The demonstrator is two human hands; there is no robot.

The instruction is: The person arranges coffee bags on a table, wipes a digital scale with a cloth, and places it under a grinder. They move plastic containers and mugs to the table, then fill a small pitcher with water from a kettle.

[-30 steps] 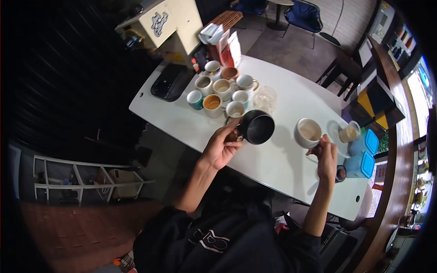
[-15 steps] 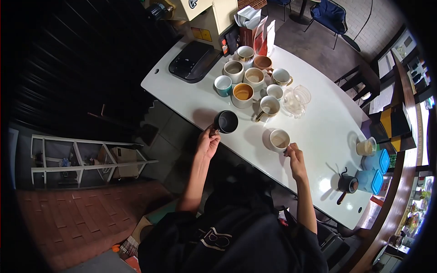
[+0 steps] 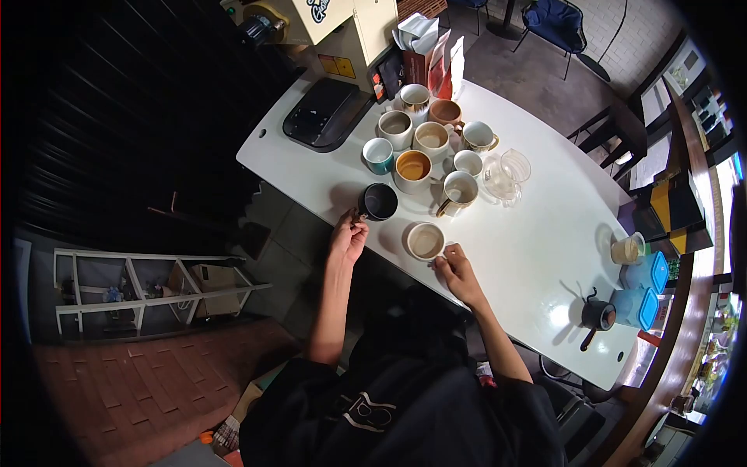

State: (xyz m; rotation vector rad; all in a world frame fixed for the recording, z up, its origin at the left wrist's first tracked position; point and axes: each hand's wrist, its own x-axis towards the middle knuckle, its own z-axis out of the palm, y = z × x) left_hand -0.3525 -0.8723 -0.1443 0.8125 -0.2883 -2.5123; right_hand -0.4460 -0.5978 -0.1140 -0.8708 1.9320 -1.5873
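Observation:
At the table's near edge, my left hand (image 3: 348, 237) is closed on the handle of a black mug (image 3: 379, 202). My right hand (image 3: 460, 275) pinches the handle side of a cream mug (image 3: 426, 241); the fingers cover most of that handle. This mug sits to the right of the black one, its mouth facing up. Just beyond both stand several more cups, among them a mug with an orange inside (image 3: 412, 166), a white mug with a gold handle (image 3: 460, 189) and a teal-based cup (image 3: 378, 156).
Clear glass or plastic ware (image 3: 507, 176) lies right of the cups. A black scale-like device (image 3: 328, 113) stands at the far left by a cream machine (image 3: 342, 39). Blue-lidded containers (image 3: 654, 272) and a small black pot (image 3: 597, 314) occupy the right end of the white table (image 3: 537, 257).
My right hand has brought the cream mug leftward along the table, closer to the black mug. My left hand and the black mug have shifted only slightly, partly with the camera's motion.

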